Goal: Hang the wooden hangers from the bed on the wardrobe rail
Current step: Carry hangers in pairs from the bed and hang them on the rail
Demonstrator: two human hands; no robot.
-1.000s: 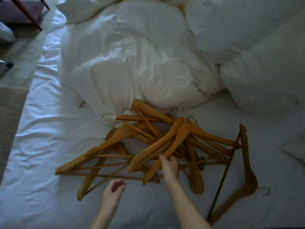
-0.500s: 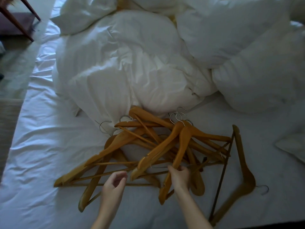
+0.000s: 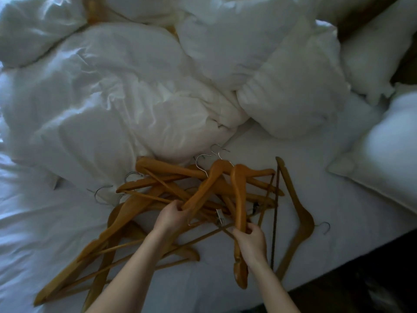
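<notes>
A tangled pile of several wooden hangers (image 3: 158,195) with metal hooks lies on the white bed sheet (image 3: 338,199). My left hand (image 3: 171,216) grips the arm end of one hanger (image 3: 203,190) near the pile's middle. My right hand (image 3: 249,241) is closed around the arm of another hanger (image 3: 239,195), which points towards me with its end past my wrist. One darker hanger (image 3: 297,213) lies apart at the right, its hook near the bed edge. The wardrobe rail is out of view.
A crumpled white duvet (image 3: 108,105) sits just behind the pile. White pillows (image 3: 293,86) lie at the back and right (image 3: 388,154). The bed's near right edge (image 3: 352,260) drops to dark floor.
My left hand has moved up from the sheet and taken hold of a hanger arm. My right hand has pulled its hanger round towards me. The view has shifted right.
</notes>
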